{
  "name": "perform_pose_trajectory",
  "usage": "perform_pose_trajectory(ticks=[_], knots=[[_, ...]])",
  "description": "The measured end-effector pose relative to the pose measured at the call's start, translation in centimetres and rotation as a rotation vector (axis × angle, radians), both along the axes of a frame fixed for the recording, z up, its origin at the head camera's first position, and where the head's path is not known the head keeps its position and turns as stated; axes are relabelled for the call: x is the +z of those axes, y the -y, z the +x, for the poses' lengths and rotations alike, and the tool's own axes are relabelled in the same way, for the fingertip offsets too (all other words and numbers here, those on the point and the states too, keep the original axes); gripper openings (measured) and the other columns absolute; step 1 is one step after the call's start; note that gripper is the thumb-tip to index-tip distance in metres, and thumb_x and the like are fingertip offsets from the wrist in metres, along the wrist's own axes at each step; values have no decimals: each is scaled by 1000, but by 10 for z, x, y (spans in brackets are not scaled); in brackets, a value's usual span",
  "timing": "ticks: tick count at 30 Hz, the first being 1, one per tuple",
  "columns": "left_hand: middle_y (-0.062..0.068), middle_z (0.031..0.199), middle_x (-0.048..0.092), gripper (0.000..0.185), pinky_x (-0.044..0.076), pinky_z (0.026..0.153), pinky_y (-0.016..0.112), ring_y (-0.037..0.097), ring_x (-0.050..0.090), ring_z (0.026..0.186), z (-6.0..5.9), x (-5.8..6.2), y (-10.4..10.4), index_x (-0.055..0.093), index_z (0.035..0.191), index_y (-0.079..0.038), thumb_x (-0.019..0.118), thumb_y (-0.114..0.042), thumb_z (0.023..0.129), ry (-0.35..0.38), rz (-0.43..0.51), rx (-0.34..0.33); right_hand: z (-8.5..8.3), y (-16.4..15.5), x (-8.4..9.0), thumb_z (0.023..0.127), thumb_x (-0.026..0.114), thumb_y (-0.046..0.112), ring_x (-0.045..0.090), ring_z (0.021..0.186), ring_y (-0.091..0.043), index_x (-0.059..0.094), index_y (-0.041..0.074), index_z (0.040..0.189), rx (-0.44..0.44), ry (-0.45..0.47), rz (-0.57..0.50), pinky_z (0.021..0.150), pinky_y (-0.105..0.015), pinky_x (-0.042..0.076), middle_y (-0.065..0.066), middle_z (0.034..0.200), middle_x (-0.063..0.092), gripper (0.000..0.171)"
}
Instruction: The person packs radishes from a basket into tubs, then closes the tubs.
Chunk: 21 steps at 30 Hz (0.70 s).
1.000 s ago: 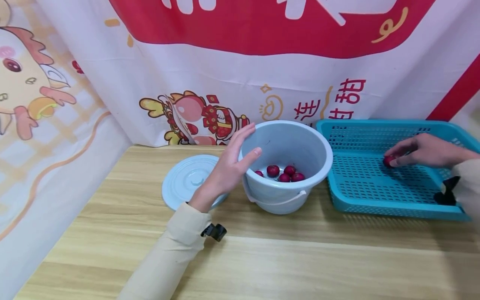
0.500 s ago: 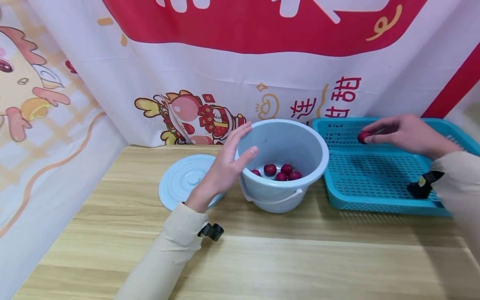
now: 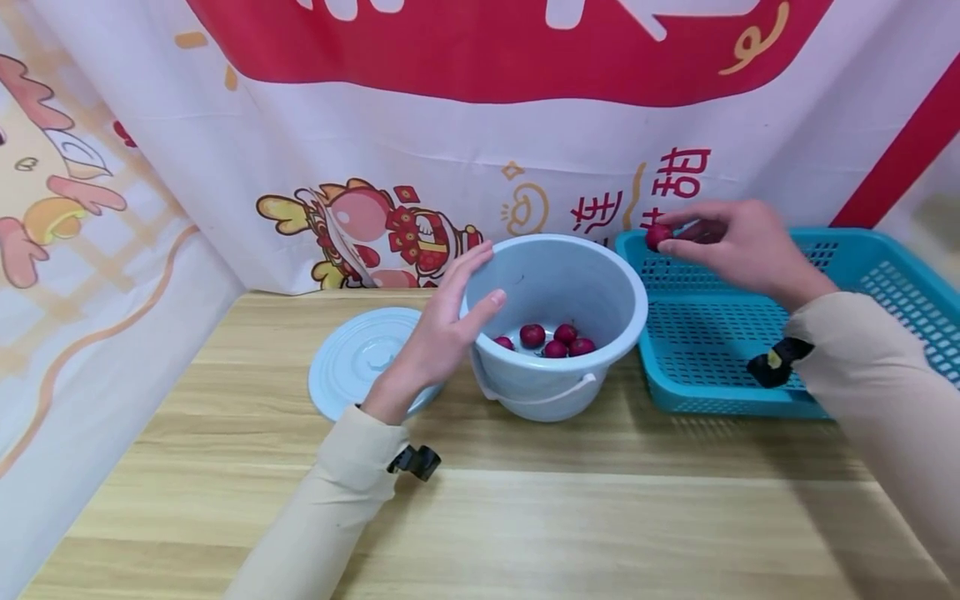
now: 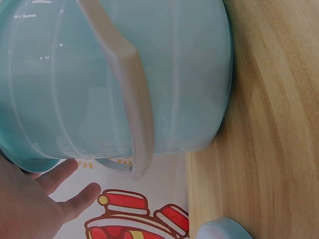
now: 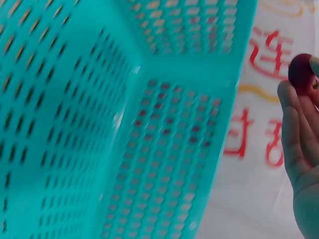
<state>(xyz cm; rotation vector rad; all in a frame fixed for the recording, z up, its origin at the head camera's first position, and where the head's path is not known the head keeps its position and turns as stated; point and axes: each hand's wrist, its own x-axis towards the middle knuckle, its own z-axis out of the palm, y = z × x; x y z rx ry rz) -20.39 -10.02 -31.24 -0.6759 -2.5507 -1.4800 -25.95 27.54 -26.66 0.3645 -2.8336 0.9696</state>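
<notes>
A pale blue bucket (image 3: pixel 555 283) stands on the wooden table with several small red fruits (image 3: pixel 553 340) in its bottom. My left hand (image 3: pixel 450 321) rests on the bucket's left rim, fingers straight; the left wrist view shows the bucket wall (image 4: pixel 174 74) and its white handle (image 4: pixel 129 94) close up. My right hand (image 3: pixel 720 242) pinches one red fruit (image 3: pixel 658 236) above the near left corner of the teal basket (image 3: pixel 862 275), just right of the bucket. In the right wrist view the fruit (image 5: pixel 301 74) sits at my fingertips (image 5: pixel 289 114) over the basket's wall (image 5: pixel 164 149).
The bucket's round blue lid (image 3: pixel 360 358) lies flat on the table left of the bucket, under my left forearm. A printed cloth backdrop (image 3: pixel 375 167) hangs behind and along the left side. Wooden tabletop (image 3: pixel 562 517) spreads in front.
My right hand lifted a red fruit from the basket floor and carried it left and up toward the bucket. The left hand stayed on the bucket's rim.
</notes>
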Motion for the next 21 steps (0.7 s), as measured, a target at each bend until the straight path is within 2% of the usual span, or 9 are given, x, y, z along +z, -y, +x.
perform_pose_trajectory(ticks=[4, 10, 14, 16, 19, 21], knots=[[-8, 177, 24, 69, 32, 128, 64, 19, 25, 162, 0, 0, 0, 34, 166, -19, 53, -46, 105, 1, 1, -2, 7, 22, 5, 91, 82, 42, 69, 109, -30, 66, 22, 145, 31, -80, -24, 70, -10, 53, -12, 133, 72, 60], [-5, 177, 24, 69, 32, 128, 64, 20, 25, 162, 0, 0, 0, 34, 166, -19, 52, -45, 105, 0, -3, -1, 11, 47, 9, 92, 84, 34, 71, 108, -31, 69, 20, 141, 93, -183, -25, 74, -4, 47, -12, 130, 74, 54], [-5, 177, 24, 69, 31, 129, 63, 19, 24, 163, 0, 0, 0, 34, 166, -19, 52, -45, 106, -2, 1, -5, 12, 60, 11, 90, 86, 28, 73, 107, -30, 71, 18, 138, 144, -242, -17, 76, -4, 47, -11, 127, 74, 51], [-6, 177, 24, 68, 30, 129, 63, 19, 24, 163, 0, 0, 0, 34, 166, -19, 52, -45, 106, -2, 2, -7, 12, 65, 12, 89, 86, 25, 73, 106, -28, 72, 17, 137, 172, -280, 5, 81, -13, 54, -9, 125, 75, 50], [-8, 176, 24, 68, 29, 129, 62, 18, 24, 163, -1, 0, 1, 34, 166, -19, 52, -45, 106, -1, 4, -9, 11, 74, 12, 88, 87, 21, 75, 104, -26, 73, 15, 135, 217, -337, 33, 88, -34, 64, -8, 124, 75, 50], [-7, 177, 24, 68, 29, 129, 63, 19, 24, 163, -1, 0, 1, 34, 166, -19, 52, -45, 106, -2, 5, -9, 10, 80, 12, 87, 88, 19, 75, 103, -26, 73, 14, 135, 238, -361, 36, 90, -48, 65, -9, 124, 74, 50]])
